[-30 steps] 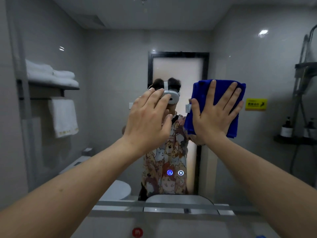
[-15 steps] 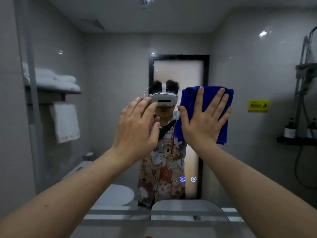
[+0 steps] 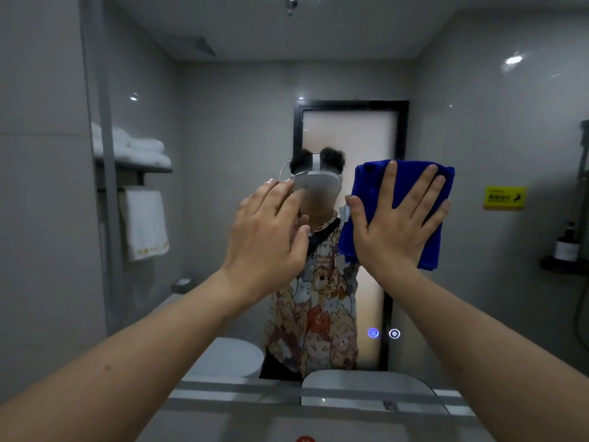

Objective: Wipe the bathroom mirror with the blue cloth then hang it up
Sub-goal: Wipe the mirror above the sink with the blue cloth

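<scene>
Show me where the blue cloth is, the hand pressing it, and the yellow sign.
blue cloth (image 3: 369, 189), head view, bare upper left part beside the thumb.
right hand (image 3: 393, 232), head view, middle of the back of the hand.
yellow sign (image 3: 504, 197), head view, centre of its face.

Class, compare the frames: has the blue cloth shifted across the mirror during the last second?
Yes. The blue cloth, pressed by the right hand, has slid left: it was up-right of the lit touch buttons and is now directly above them.
</scene>
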